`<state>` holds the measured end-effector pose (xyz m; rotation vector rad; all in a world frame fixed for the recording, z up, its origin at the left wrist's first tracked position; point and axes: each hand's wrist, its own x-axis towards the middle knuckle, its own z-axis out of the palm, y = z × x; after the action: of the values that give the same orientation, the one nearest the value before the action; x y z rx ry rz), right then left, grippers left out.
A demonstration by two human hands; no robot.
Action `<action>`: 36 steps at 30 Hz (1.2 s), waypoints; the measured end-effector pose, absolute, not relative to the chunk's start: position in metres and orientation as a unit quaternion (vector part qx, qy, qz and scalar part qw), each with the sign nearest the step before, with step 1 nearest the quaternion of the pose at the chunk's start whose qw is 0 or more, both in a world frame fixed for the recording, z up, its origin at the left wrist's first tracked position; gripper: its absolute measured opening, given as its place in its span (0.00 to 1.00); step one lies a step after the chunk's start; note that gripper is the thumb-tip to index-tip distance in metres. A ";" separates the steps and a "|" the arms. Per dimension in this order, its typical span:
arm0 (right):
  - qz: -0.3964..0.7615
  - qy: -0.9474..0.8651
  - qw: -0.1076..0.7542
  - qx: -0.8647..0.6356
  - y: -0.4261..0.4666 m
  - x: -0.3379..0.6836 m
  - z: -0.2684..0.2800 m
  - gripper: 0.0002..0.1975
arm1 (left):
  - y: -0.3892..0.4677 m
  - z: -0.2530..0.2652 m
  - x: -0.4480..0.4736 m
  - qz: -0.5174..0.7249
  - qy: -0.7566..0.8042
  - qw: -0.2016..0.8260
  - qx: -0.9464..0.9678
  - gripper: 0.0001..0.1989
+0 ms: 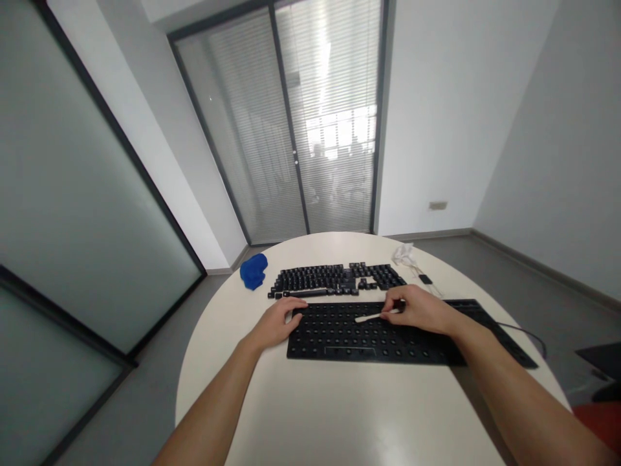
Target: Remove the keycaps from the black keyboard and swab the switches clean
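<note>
A black keyboard (349, 351) stripped of its keycaps lies across the round table. My left hand (277, 321) grips its far left corner, thumb on the top face and fingers along the back edge. In my right hand (410, 309), a white cotton swab (369, 317) is pinched between thumb and fingers. The swab's tip points left, over the middle of the keyboard; whether it touches the surface I cannot tell. Just behind the keyboard, the loose black keycaps (310, 278) are set out in rows. My right forearm covers part of the keyboard's right side.
A crumpled blue cloth (253, 270) lies at the table's (330, 414) back left. White crumpled tissue (403, 254) and a small black item (425, 279) are at the back right. The keyboard's cable (526, 331) runs off the right edge. A glazed door with blinds (334, 129) stands beyond.
</note>
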<state>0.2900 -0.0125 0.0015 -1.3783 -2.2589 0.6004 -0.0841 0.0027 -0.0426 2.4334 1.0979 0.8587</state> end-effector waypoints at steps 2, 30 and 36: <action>0.224 -0.810 0.210 -0.500 -0.013 0.291 0.002 0.13 | 0.003 -0.042 -0.084 0.302 0.386 0.169 0.855 0.14; 0.237 -0.778 0.190 -0.550 -0.008 0.314 -0.003 0.24 | 0.004 -0.045 -0.087 0.300 0.390 0.173 0.853 0.15; 0.244 -0.772 0.177 -0.560 -0.008 0.320 -0.003 0.24 | 0.004 -0.046 -0.088 0.296 0.394 0.169 0.854 0.15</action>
<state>0.3204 -0.0076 -0.0028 -1.5837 -2.1848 0.6913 -0.0878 0.0039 -0.0458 2.4263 1.1207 0.8401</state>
